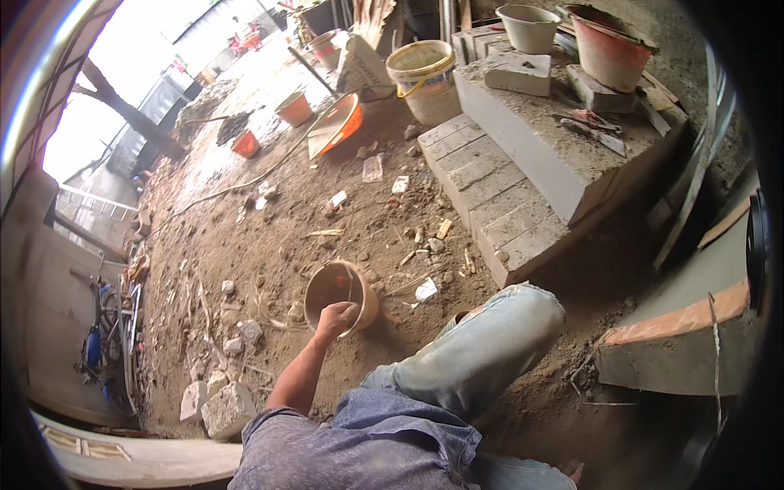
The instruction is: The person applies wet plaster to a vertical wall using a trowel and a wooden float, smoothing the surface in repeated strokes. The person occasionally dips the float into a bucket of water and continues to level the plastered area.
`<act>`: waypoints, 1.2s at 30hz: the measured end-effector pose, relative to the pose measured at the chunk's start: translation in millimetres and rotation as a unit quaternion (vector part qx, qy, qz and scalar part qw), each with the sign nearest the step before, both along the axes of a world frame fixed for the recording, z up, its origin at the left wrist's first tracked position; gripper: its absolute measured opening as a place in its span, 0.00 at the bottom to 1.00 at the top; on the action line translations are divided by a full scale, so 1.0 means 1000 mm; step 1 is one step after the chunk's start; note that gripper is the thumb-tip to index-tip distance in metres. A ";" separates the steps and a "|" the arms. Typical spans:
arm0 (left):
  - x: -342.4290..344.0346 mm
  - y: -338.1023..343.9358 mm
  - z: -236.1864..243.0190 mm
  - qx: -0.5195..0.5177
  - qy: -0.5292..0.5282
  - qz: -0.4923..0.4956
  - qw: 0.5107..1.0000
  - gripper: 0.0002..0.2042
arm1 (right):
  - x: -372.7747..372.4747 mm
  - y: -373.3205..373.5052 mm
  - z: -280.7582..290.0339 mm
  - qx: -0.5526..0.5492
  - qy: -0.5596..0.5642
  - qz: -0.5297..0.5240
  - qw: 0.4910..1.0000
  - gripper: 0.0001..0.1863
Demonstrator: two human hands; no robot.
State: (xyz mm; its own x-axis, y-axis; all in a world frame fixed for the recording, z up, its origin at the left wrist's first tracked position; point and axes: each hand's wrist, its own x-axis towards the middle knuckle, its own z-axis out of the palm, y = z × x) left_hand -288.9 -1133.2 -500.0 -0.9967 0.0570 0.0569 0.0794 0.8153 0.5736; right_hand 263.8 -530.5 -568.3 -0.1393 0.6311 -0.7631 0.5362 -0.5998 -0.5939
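My left hand (pixel 338 319) is closed at the near rim of a brownish bucket (pixel 368 300). The bucket is tilted on the dirt, its mouth turned toward me. A small red spot shows inside it; whether it holds anything else is unclear. My bent leg in faded jeans (pixel 490 347) is to the right of the bucket. My right hand cannot be made out; the small skin-coloured patch by the lower jeans leg is too little to name.
Concrete block steps (pixel 498 196) rise at the right, carrying a pale bucket (pixel 529 31) and a red bucket (pixel 611 51). A large white bucket (pixel 425 86) and a tilted orange basin (pixel 336 126) stand farther back. Broken blocks (pixel 229 410) lie at lower left.
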 end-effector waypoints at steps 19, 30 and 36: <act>-0.207 0.218 0.205 0.295 0.329 -0.084 0.893 0.15 | 0.041 0.019 0.116 0.062 0.065 0.008 0.996 0.29; -0.317 0.332 0.218 0.030 0.199 -0.476 0.856 0.19 | 0.022 -0.009 0.139 0.095 -0.044 -0.050 0.993 0.42; -0.308 0.333 0.220 0.084 -0.065 -0.399 0.911 0.17 | 0.003 -0.019 0.126 0.085 -0.018 -0.086 0.992 0.40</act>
